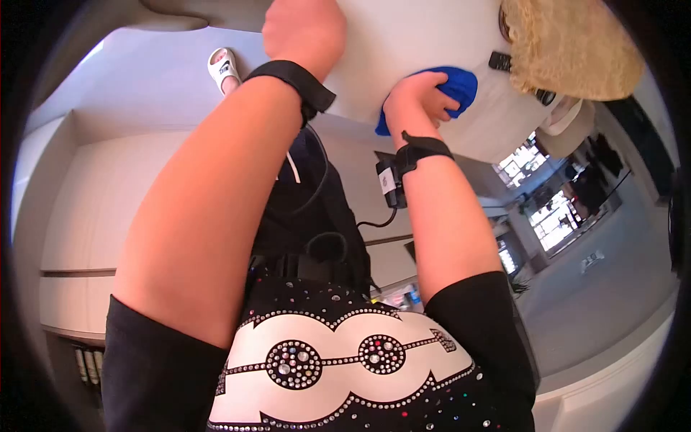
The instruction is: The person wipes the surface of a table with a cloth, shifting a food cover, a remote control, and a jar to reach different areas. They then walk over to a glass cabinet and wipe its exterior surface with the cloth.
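My right hand (425, 99) rests on a blue cloth (461, 88), its fingers bent over it. The cloth is bunched against a pale, smooth tabletop (389, 36), and part of it shows below my wrist. Farther left, my left hand (306, 30) is curled into a rounded fist at the top edge of the view, over or against the same surface. Its fingers face away, so anything inside them is hidden. Black straps circle both wrists, and a small black device (389, 183) with a cable hangs beside the right one.
A woven straw item (576, 47) lies at the upper right, with a dark remote control (499, 61) beside it. A light-coloured cap (567, 126) sits below. At the left are pale cabinets (108, 194). One foot in a white slide sandal (225, 66) shows at the upper left.
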Demonstrator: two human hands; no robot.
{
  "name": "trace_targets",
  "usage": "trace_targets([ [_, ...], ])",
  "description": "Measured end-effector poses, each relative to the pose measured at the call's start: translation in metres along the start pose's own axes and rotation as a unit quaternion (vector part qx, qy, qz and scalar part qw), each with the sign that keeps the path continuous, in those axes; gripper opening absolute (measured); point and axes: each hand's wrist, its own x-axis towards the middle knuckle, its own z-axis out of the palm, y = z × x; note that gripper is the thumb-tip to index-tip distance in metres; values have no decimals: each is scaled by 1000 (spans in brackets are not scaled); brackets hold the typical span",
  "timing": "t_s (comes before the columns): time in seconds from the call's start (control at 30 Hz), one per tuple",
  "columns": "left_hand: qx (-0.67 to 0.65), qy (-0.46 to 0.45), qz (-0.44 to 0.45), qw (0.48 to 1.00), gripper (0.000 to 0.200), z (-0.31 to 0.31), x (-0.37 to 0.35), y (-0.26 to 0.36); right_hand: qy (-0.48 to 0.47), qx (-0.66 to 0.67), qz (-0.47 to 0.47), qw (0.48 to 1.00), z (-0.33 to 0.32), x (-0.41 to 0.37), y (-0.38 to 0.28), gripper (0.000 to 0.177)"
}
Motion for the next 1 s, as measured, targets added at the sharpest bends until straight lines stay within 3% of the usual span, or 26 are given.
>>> trace_targets([
  [0.13,-15,24,-35,999,56,-1,-2,5,-33,11,28,999,-2,16,3,63],
  [0.3,5,47,-18,999,58,1,2,-3,-27,10,22,999,-6,41,16,61],
  [0.37,-19,50,-25,998,59,2,3,0,-42,65,30,997,-7,66,20,58],
  [0.43,32,42,-74,996,62,4,6,2,-46,66,15,997,1,112,34,57],
  [0.53,59,80,-80,992,60,6,13,4,-20,36,-28,999,15,157,44,58],
  [0.63,88,71,-64,992,60,11,24,-15,-2,36,-44,998,16,199,58,61],
  [0.7,247,41,17,968,60,18,48,-37,8,42,-64,997,19,219,61,62],
  [0.77,88,115,-97,985,61,6,23,-5,-3,46,-47,998,20,256,61,63],
  [0.87,185,144,-43,971,58,-6,54,-32,-19,41,-46,998,21,278,69,64],
  [0.93,96,157,-89,979,60,-15,54,-29,-17,40,-53,998,23,296,74,64],
  [0.97,157,172,-75,970,56,-27,87,-47,-17,44,-70,996,25,297,75,66],
  [1.0,354,161,35,921,50,-32,116,-69,-17,48,-88,995,25,309,76,67],
])
